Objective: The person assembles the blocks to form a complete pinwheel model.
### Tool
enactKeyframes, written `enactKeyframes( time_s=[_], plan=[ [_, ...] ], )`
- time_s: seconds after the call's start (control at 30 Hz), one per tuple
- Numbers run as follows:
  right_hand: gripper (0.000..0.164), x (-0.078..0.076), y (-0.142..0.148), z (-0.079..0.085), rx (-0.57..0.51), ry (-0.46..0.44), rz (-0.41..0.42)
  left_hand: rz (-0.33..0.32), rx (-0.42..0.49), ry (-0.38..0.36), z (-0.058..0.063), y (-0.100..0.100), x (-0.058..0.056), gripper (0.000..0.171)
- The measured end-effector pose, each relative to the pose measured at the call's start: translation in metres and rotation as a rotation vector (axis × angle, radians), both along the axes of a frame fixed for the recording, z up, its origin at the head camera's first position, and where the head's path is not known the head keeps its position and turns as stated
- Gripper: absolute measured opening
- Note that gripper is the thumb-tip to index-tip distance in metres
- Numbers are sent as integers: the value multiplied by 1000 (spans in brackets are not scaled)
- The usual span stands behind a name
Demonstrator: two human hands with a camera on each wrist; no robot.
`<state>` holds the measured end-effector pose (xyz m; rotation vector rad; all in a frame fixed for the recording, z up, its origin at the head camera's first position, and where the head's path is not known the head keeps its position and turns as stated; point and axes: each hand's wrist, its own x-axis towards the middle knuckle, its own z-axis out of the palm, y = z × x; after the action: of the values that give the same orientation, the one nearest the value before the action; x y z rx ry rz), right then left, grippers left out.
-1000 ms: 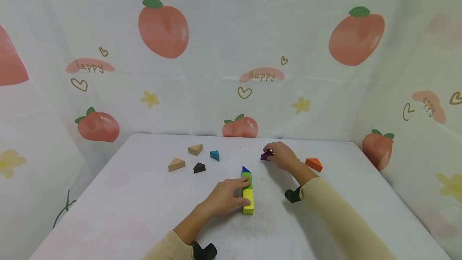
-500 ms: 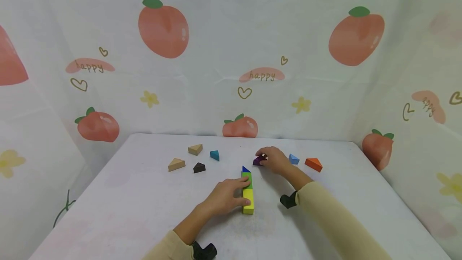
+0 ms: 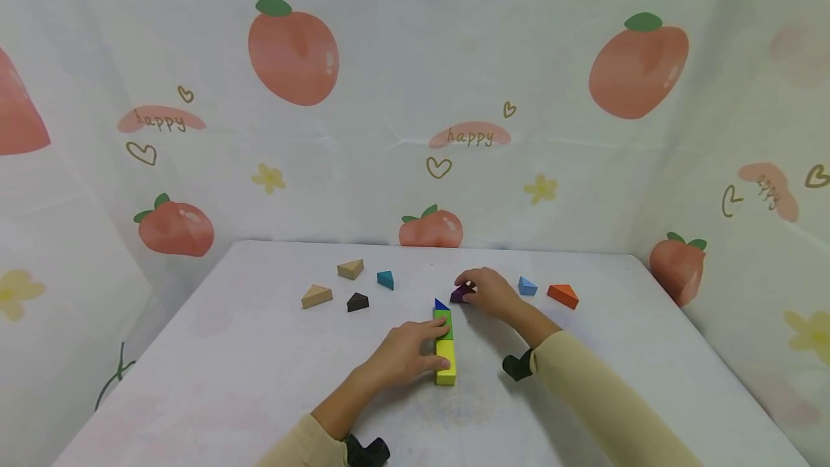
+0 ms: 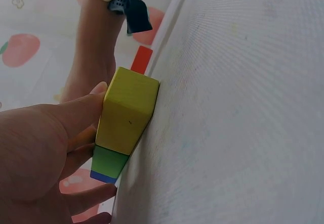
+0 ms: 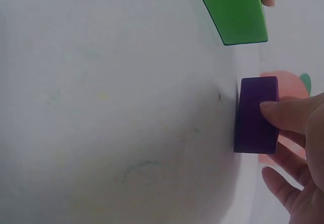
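A row of blocks lies on the table: a yellow block (image 3: 446,373) at the near end, a green block (image 3: 444,323) beyond it, and a small blue triangular block (image 3: 442,304) at the far end. From the left, my left hand (image 3: 405,353) rests its thumb on the yellow block and a finger over the green one, fingers fairly straight. Beyond the row and to its right, my right hand (image 3: 491,292) pinches a purple triangular block (image 5: 256,118) between thumb and fingers. A small gap separates that block from the row; in the head view fingers partly cover it.
Right of my right hand lie a light blue triangular block (image 3: 527,286) and an orange-red one (image 3: 563,296). On the left are two plain wooden triangular blocks (image 3: 317,296), a teal one (image 3: 385,279) and a black one (image 3: 358,301). A printed curtain (image 3: 382,92) stands behind.
My right hand has moved left and slightly nearer with the purple triangular block, towards the row's far end. The light blue block has come into sight behind it. My left hand stays put.
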<state>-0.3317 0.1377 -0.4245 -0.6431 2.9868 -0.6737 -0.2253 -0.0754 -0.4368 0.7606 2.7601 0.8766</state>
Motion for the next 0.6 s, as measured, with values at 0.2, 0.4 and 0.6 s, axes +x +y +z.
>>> enactKeyframes(
  time_s=[0.2,0.4,0.6],
  plan=[
    [27,2,-1,0,-13,-25,-8,0,-3,1,0,0,0,63],
    [32,6,3,2,-118,10,-105,2,-6,1,-1,1,0,62],
    [30,13,3,4,-171,-31,-232,5,-12,1,-1,1,0,62]
  ],
)
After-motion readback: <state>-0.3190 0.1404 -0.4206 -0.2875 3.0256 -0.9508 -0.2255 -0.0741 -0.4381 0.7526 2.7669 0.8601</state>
